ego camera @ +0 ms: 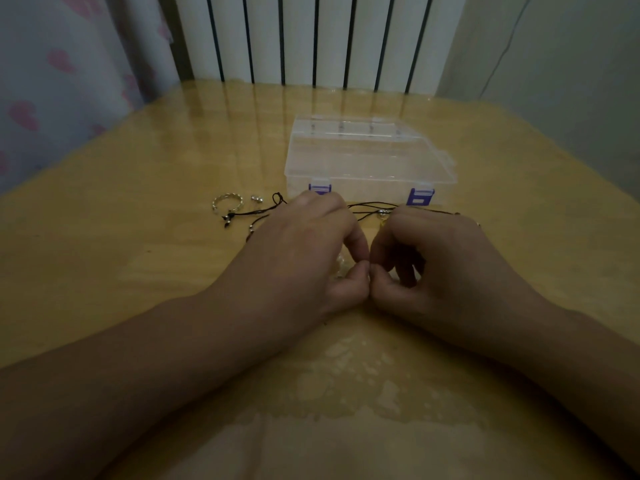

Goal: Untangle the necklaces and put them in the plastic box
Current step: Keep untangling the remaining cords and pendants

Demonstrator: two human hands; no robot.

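1. Landmark: clear rectangular plastic box with purple latches (369, 161), lid down, sits on the glossy yellow wooden table (138, 271). Everything else placed relative to it.
2. Tangled thin black cord necklaces (367, 205) lie just in front of the box, strands running left and right along its front edge; a small shiny bead or charm (382, 213) sits on the cord near the right latch. None are in the box yet.
3. Left hand (304, 251), in front of the box: fingers curled, thumb and forefinger tips pressed together, apparently pinching cord. The strand itself is too thin and dark to see at the pinch.
4. Right hand (433, 258), in front of the box's right half: fingers curled the same way, thumb and forefinger pinching; the two pinch points are touching.
5. Left of the box front: silver twisted ring-shaped piece (227, 203) and a small silver clasp-like piece (256, 198), with black cord ends trailing near them.
6. Step in hand, my read: working a knot loose. Do it well by gripping close on either side of the knot, easing strands apart gently rather than yanking, feeding slack in, keeping the loose ends spread on the table.
7. Box likely needs unlatching before anything goes in.
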